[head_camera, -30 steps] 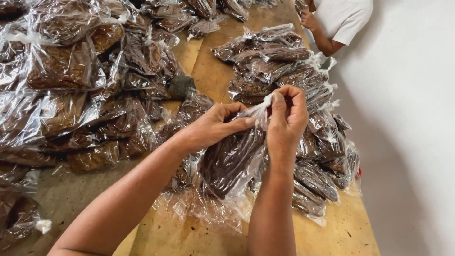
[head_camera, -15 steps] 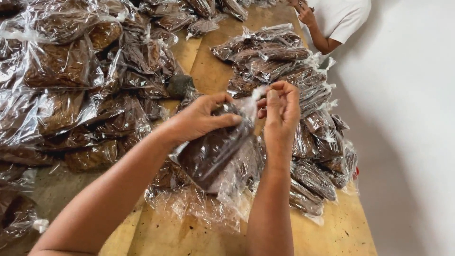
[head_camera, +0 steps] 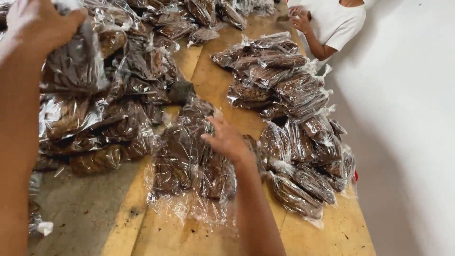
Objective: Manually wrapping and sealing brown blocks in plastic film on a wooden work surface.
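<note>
1. Two bare hands work over a wooden table point(head_camera: 208, 76) heaped with clear plastic bags of dark brown dried leaf.
2. At the top left corner, the left hand point(head_camera: 40, 21) is clenched on the neck of a filled bag point(head_camera: 73, 66), which hangs below the fist above the big pile of bags point(head_camera: 118, 109) on the left side of the table.
3. With fingers spread and nothing in its grasp, the right hand point(head_camera: 227, 140) hovers over a small loose heap of bags point(head_camera: 189, 161) lying on the yellow boards near the table's front edge; whether the fingertips touch the plastic cannot be told.
4. Right of that hand, a neater stack of bags point(head_camera: 303, 156) runs along the table's edge towards the white wall point(head_camera: 407, 118).
5. Farther back lies another stack point(head_camera: 270, 71).
6. At the far end another person in a white shirt point(head_camera: 339, 21) has a hand point(head_camera: 301, 19) at the table.
</note>
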